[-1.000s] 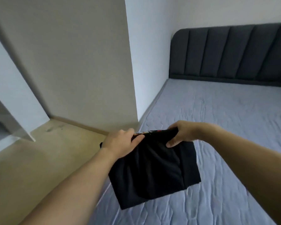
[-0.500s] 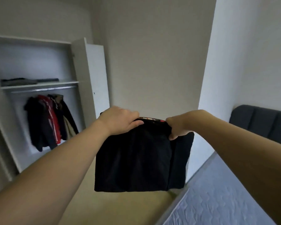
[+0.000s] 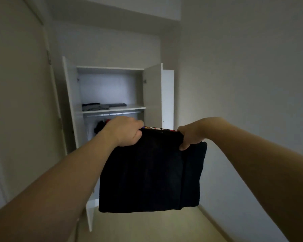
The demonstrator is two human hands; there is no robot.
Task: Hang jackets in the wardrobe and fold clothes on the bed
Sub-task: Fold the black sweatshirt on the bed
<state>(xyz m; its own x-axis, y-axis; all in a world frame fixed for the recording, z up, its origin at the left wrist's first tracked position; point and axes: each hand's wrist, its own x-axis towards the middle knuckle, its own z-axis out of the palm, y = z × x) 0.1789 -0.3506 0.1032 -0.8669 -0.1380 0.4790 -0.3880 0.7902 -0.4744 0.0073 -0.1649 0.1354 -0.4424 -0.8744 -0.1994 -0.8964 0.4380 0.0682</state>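
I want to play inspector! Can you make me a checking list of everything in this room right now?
Surface: wardrobe shelf, partly bare.
Job's things: folded black garment, held up in the air; hanging clothes under the rail, mostly hidden.
Clutter: folded grey clothes on the shelf.
Hands: left hand and right hand each grip the garment's top edge.
Cables: nothing seen.
Surroundings: white wardrobe, doors open; pale walls; light floor.

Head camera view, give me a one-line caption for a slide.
Both hands, left and right, hold a folded black garment by its top edge, facing an open white wardrobe.
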